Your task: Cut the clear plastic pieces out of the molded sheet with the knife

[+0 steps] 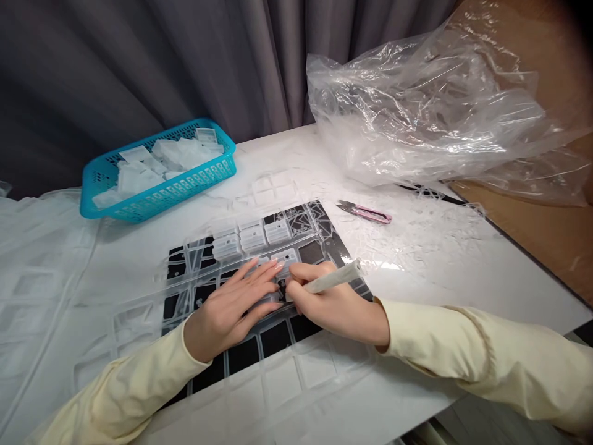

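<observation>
My right hand [319, 293] grips a white pen-shaped tool [336, 278], its blunt end slanting up to the right. Its working tip is hidden by my fingers, so I cannot tell its exact kind. Palm down, my left hand [238, 303] lies with fingers stretched over a clear plastic grid sheet [189, 272]. Beneath the sheet is a black mat [243, 357]. Small translucent boxy pieces [252, 238] stand in rows in the grid. Another such piece [283, 259] sits just beyond my fingertips, and others are partly covered by my left hand.
A blue basket [185, 185] of translucent pieces stands at the back left. Pink-handled thread snips [365, 212] lie right of the mat, near small plastic scraps [417, 241]. A large clear bag [417, 117] fills the back right. More clear sheets [32, 296] lie at left.
</observation>
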A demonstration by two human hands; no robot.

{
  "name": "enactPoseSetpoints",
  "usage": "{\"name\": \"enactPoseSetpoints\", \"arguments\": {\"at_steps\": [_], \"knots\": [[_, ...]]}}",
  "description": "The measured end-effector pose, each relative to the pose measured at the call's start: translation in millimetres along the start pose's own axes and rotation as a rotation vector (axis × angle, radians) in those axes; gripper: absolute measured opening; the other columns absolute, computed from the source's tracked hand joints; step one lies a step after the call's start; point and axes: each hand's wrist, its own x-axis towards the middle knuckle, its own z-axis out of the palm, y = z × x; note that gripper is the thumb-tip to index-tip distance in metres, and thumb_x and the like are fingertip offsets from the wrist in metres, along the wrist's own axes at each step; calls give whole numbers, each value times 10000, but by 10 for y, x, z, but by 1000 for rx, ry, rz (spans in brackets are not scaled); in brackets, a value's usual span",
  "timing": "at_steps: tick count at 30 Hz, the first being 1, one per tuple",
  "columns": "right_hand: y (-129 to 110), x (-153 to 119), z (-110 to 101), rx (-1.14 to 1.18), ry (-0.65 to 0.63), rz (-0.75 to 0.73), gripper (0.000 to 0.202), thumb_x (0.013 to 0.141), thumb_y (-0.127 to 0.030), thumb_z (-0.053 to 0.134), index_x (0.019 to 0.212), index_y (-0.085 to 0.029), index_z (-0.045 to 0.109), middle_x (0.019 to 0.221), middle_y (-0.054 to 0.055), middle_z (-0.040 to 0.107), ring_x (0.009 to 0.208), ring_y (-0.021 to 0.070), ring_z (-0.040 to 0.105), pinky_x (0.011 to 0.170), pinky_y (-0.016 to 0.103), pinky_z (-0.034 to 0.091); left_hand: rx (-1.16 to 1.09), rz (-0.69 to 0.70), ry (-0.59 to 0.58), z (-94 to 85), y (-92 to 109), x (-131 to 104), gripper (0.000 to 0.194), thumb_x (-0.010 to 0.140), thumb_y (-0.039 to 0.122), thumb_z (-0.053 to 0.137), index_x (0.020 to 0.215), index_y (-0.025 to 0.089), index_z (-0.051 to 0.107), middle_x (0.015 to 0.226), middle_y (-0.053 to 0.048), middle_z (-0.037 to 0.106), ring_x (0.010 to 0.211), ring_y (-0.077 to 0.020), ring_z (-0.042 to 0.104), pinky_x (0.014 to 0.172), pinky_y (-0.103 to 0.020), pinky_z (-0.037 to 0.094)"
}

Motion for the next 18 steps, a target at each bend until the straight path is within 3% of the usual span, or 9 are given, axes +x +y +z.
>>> {"name": "enactPoseSetpoints", "arguments": {"at_steps": [6,11,18], "knots": [[-21,9,-5,8,3,-6,255,746,-61,375,552,-192,271,495,-80,271,472,62,277,445,207,231,-84,8,-25,-23,-21,-14,171,867,114,505,1034,146,486,1280,-151,511,1228,-231,441,1059,-518,346],[-61,15,-11,89,-7,119,243,765,-109,383,541,-189,329,501,-72,337,480,69,332,445,205,263,-113,16,-97,-61,-18,-5,133,861,87,485,972,159,485,1314,-155,474,1274,-251,374,1079,-546,285],[-99,28,-14,101,-1,202,273,781,-142,411,523,-187,335,482,-67,380,477,75,386,455,210,290,-188,35,-67,-83,-16,0,188,842,44,471,957,181,526,1396,-117,369,1294,-259,337,1065,-550,301]]}}
